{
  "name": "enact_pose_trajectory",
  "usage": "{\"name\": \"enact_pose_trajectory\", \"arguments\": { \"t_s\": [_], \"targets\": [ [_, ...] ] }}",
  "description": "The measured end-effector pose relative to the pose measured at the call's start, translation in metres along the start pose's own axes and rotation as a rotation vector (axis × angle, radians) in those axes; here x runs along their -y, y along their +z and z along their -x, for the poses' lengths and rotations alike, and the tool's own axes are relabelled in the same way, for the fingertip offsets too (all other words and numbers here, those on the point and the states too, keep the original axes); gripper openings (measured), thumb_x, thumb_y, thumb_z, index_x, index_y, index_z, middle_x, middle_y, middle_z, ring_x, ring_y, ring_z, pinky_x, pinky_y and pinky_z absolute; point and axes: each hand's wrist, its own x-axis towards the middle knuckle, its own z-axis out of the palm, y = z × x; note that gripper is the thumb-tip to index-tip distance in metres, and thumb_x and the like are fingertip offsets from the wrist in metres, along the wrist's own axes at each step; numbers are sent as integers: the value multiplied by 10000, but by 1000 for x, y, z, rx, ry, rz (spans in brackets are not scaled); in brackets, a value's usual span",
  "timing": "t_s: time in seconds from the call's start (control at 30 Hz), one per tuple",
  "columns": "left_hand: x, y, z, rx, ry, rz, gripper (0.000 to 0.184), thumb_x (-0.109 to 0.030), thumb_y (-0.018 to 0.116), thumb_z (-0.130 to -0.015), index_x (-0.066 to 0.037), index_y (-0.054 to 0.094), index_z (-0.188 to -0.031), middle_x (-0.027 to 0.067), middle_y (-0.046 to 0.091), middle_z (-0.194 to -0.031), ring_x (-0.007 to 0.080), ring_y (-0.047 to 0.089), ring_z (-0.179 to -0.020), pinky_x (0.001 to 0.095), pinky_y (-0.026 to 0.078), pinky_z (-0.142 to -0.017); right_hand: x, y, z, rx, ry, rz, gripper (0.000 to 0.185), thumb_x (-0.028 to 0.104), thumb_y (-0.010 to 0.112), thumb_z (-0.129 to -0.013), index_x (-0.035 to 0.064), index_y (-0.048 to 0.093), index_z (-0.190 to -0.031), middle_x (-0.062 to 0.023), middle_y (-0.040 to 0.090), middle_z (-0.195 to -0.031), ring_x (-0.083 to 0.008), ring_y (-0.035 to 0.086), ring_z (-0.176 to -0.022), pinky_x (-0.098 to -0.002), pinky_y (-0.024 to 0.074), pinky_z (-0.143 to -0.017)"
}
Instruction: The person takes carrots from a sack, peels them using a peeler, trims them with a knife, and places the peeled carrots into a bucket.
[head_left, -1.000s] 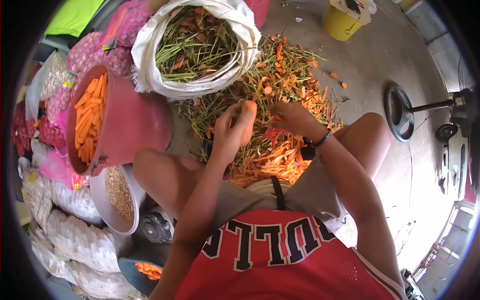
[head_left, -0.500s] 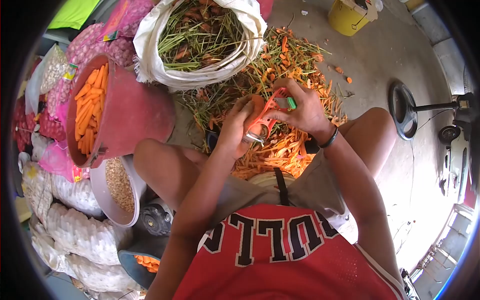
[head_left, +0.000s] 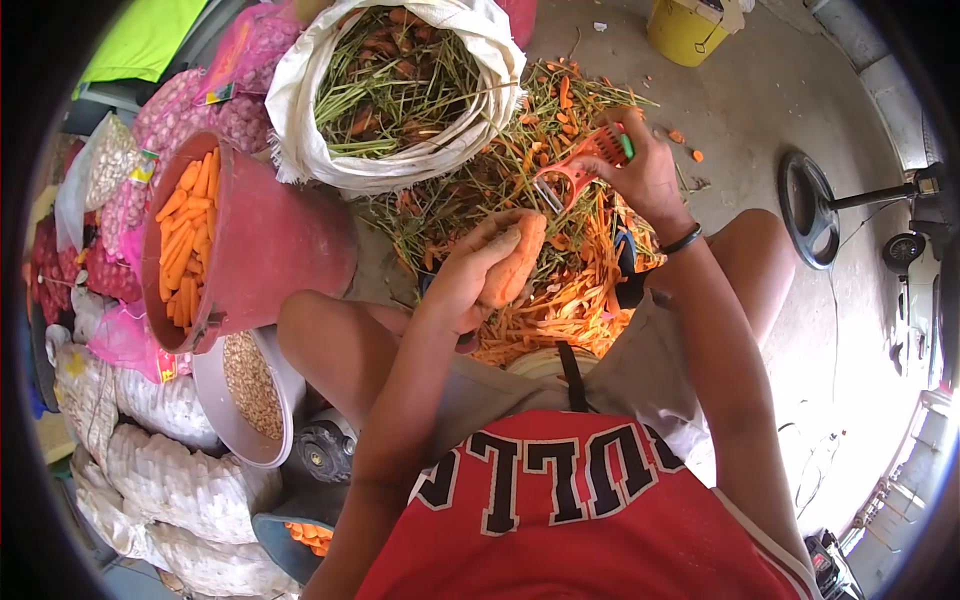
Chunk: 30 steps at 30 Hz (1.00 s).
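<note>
A thick carrot (head_left: 517,262) is gripped in my left hand (head_left: 474,266), its orange surface facing up and its far end pointing away from me. My right hand (head_left: 645,172) is closed around an orange-red peeler (head_left: 582,170) with a green piece on its handle. The peeler's metal blade is apart from the carrot, ahead and to its right. Below both hands lies a heap of orange carrot peelings (head_left: 560,315), mixed farther out with green stalks.
Ahead stands a white sack (head_left: 290,110) of carrots with green stalks. To the left are a tilted red bucket (head_left: 280,250) of peeled carrots, a pale basin (head_left: 215,385), and mesh bags (head_left: 175,110). A yellow bucket (head_left: 680,35) and round black base (head_left: 806,210) are right.
My right hand has drawn the peeler off the carrot, away and to the right. The carrot in my left hand now shows more fully.
</note>
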Motion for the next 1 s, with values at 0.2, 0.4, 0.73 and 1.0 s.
{"name": "enact_pose_trajectory", "arguments": {
  "t_s": [0.2, 0.4, 0.73, 1.0],
  "targets": [
    [5, -6, -12, -138, 163, 255, 354, -280, 475, -1038, -96, 483, -1340, 70, 610, -1154, 166, 653, -940, 333, 573, -774, 52, 15, 28, 114, -336, -167, 595, 435, 878, -682, 92, 590, -1074, -87, 670, -832, -262, 702, -751, -358, 558, -654],
    [10, -10, 1, -8, 56, 134, 392, -231, 529, -1018, -61, 459, -1365, 86, 605, -1173, 170, 642, -979, 301, 553, -804, 26, 11, 5, 27, -230, -49, 632, 475, 867, -675, 87, 584, -1087, -97, 693, -866, -257, 706, -732, -364, 565, -637],
    [5, -1, -12, -234, 177, 301, 420, -263, 517, -1015, -68, 410, -1372, 88, 602, -1077, 200, 649, -883, 391, 584, -714, 53, 22, 28, 125, -406, -54, 628, 494, 858, -682, 94, 586, -1083, -71, 671, -840, -234, 699, -727, -324, 566, -635],
    [-3, 8, 7, -77, 19, 44, 381, -268, 565, -994, -53, 497, -1301, 82, 624, -1062, 170, 651, -811, 310, 551, -709, 8, -1, -9, -33, -101, 10, 678, 450, 881, -668, 62, 559, -1121, -119, 713, -891, -239, 736, -790, -350, 593, -660]
  ]
}}
